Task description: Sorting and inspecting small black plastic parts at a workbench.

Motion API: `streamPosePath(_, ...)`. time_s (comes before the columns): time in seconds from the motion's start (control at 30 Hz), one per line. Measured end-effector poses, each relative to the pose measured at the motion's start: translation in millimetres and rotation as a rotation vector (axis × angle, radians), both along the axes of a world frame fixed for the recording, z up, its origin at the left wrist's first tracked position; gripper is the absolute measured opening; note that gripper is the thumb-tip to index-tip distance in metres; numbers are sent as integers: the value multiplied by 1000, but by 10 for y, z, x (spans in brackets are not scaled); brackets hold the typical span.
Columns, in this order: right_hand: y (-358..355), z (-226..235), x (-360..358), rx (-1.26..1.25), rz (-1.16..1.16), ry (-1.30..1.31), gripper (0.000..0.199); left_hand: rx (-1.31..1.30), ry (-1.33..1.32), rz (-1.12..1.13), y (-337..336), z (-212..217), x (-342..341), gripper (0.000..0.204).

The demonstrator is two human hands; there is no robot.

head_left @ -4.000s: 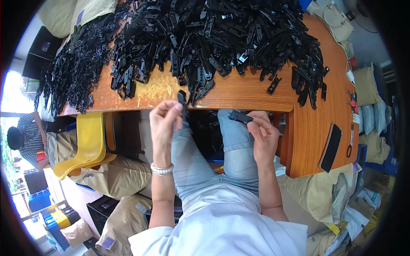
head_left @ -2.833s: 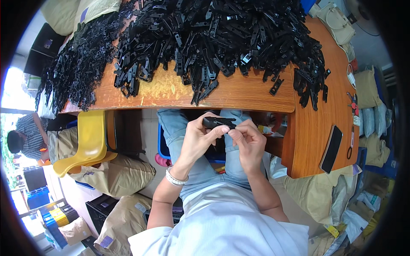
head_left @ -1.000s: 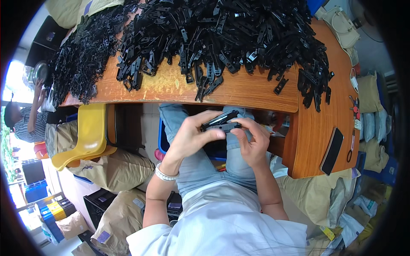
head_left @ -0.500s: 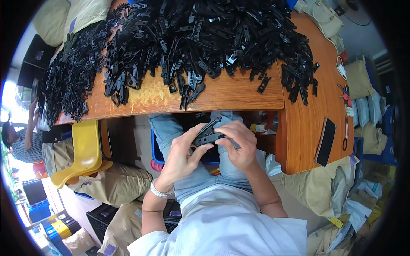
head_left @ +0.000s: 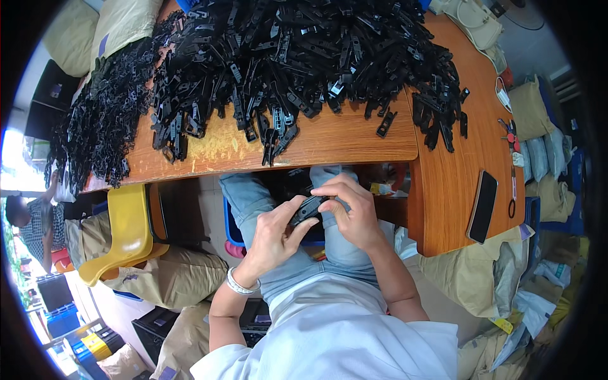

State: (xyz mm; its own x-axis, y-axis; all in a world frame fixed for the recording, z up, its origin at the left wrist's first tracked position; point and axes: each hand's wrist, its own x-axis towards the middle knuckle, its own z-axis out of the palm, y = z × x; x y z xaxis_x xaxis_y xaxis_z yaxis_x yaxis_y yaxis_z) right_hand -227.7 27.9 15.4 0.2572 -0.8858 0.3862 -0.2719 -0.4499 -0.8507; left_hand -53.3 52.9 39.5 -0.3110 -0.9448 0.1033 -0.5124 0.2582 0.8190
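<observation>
Over my lap, both hands grip black plastic parts (head_left: 308, 209) pressed together into one elongated piece. My left hand (head_left: 273, 235) pinches its left end between thumb and fingers. At the other end, the thumb and fingers of my right hand (head_left: 352, 212) close on it and partly cover it. Beyond my hands, a big heap of black plastic parts (head_left: 272, 57) spreads over the wooden table (head_left: 342, 142). A second heap of smaller black parts (head_left: 104, 120) lies at the left, and a single black part (head_left: 386, 123) rests near the table's front edge.
On the right table wing lie a phone (head_left: 482, 207), pliers with red grips (head_left: 508, 136) and scissors (head_left: 512, 202). A yellow chair (head_left: 130, 228) stands at the left among brown sacks (head_left: 171, 272). A blue bin (head_left: 233, 221) is under the table. Another person (head_left: 35, 225) is at the far left.
The black parts in my hands, earlier spread apart at an angle, are now closed together. My right fingers have moved over the top. The person at far left has shifted.
</observation>
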Motion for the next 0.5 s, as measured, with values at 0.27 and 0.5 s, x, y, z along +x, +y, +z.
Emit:
streamPosePath(0.27, 50, -48, 11, 228, 80, -69, 22, 289, 311, -57, 7, -305, 96, 35)
streamPosePath(0.5, 77, -233, 102, 203, 65, -42, 18, 57, 27, 0, -49, -356, 192, 29)
